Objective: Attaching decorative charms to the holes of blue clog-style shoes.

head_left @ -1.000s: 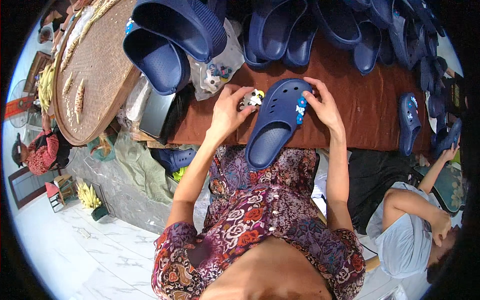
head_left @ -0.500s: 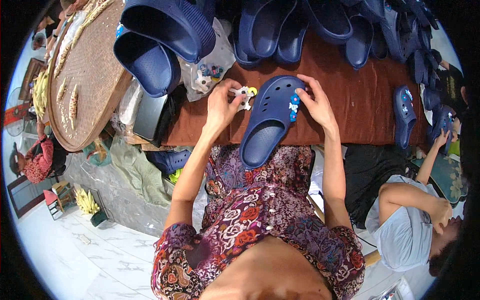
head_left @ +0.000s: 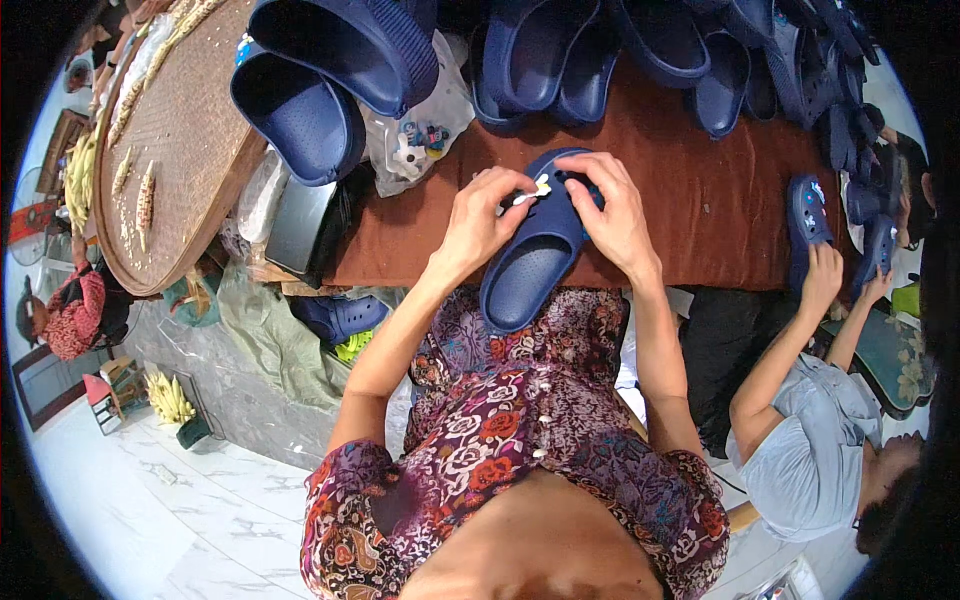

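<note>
A navy blue clog (head_left: 525,285) with holes in its upper rests on the brown cloth, toe away from me, its heel over the near edge. My left hand (head_left: 485,215) pinches a small white shoe charm (head_left: 520,197) with a yellow part, held just over the clog's upper. My right hand (head_left: 615,215) curls over the toe from the right, fingers and thumb on the upper. It hides most of the blue charms on that side. A clear plastic bag (head_left: 420,125) with more charms in it lies beyond my left hand.
Several navy clogs (head_left: 540,60) crowd the far side of the brown cloth (head_left: 680,190). A round woven tray (head_left: 190,140) stands left, beside a dark flat case (head_left: 300,225). At the right, a co-worker's hand (head_left: 822,280) touches another clog (head_left: 808,225).
My left hand has brought the white charm rightward onto the clog's upper. My right hand has shifted left over the toe. The co-worker's hand has reached the nearby clog.
</note>
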Demonstrator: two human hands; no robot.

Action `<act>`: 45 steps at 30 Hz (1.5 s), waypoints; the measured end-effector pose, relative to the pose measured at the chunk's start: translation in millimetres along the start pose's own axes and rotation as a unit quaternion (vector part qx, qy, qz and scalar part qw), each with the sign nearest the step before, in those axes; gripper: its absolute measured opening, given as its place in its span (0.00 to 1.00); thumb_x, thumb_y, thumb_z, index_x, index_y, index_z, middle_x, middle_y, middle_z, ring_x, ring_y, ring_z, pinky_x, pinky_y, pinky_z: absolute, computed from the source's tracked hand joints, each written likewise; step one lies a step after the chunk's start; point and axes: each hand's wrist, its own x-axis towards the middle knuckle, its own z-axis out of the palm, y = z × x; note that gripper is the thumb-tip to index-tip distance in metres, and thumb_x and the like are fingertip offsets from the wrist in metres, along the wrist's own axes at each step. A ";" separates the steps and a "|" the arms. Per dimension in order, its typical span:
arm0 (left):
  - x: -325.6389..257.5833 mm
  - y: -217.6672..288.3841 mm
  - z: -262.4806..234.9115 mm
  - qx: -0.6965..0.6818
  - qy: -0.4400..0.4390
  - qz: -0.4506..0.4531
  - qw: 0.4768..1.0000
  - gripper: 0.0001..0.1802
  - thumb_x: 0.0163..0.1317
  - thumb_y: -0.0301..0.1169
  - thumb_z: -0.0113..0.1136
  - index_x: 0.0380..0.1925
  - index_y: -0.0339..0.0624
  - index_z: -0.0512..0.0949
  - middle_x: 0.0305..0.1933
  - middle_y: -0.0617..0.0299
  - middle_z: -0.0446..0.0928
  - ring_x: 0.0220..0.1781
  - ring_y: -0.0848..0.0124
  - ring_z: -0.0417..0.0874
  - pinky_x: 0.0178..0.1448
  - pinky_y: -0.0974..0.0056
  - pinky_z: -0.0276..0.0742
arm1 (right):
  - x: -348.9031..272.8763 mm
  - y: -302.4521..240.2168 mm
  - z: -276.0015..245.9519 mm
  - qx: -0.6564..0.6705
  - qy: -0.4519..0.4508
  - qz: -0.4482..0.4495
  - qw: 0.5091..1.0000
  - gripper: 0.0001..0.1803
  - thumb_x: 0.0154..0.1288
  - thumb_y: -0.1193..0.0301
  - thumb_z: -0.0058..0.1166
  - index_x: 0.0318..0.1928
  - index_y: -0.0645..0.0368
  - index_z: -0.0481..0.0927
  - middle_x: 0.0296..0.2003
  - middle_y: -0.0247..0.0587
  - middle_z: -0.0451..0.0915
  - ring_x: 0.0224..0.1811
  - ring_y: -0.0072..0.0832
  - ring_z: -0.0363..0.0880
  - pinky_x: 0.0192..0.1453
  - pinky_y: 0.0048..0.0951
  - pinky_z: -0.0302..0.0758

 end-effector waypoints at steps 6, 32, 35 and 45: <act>-8.2 5.2 -7.4 -0.018 -0.031 -0.010 0.999 0.15 0.54 0.20 0.64 0.44 0.41 0.83 0.46 0.55 0.83 0.47 0.59 0.85 0.49 0.61 0.81 | -22.6 -13.2 -1.8 -0.010 -0.007 0.028 1.000 0.14 0.63 0.70 0.58 0.49 0.60 0.81 0.46 0.45 0.78 0.52 0.42 0.75 0.58 0.39 0.71; -15.1 3.8 -7.3 0.004 -0.030 0.029 0.999 0.14 0.56 0.16 0.60 0.43 0.38 0.82 0.44 0.51 0.83 0.48 0.55 0.84 0.53 0.57 0.79 | -53.7 -18.8 29.2 -0.112 -0.001 -0.008 0.994 0.25 0.60 0.74 0.55 0.59 0.58 0.71 0.58 0.47 0.69 0.63 0.47 0.65 0.68 0.48 0.58; -14.5 5.3 -7.5 0.033 -0.034 0.051 0.998 0.14 0.55 0.15 0.60 0.42 0.36 0.81 0.44 0.50 0.83 0.47 0.53 0.83 0.53 0.56 0.79 | -53.6 -18.0 30.7 -0.111 0.003 -0.008 0.994 0.26 0.59 0.74 0.55 0.60 0.59 0.70 0.58 0.47 0.69 0.63 0.48 0.65 0.68 0.48 0.58; -14.1 6.7 -6.3 0.024 -0.058 0.043 0.997 0.16 0.53 0.13 0.57 0.43 0.35 0.80 0.45 0.49 0.82 0.49 0.50 0.82 0.56 0.54 0.77 | -54.1 -16.9 33.5 -0.112 0.012 -0.008 0.994 0.26 0.58 0.75 0.55 0.59 0.60 0.71 0.57 0.48 0.70 0.63 0.47 0.65 0.68 0.48 0.58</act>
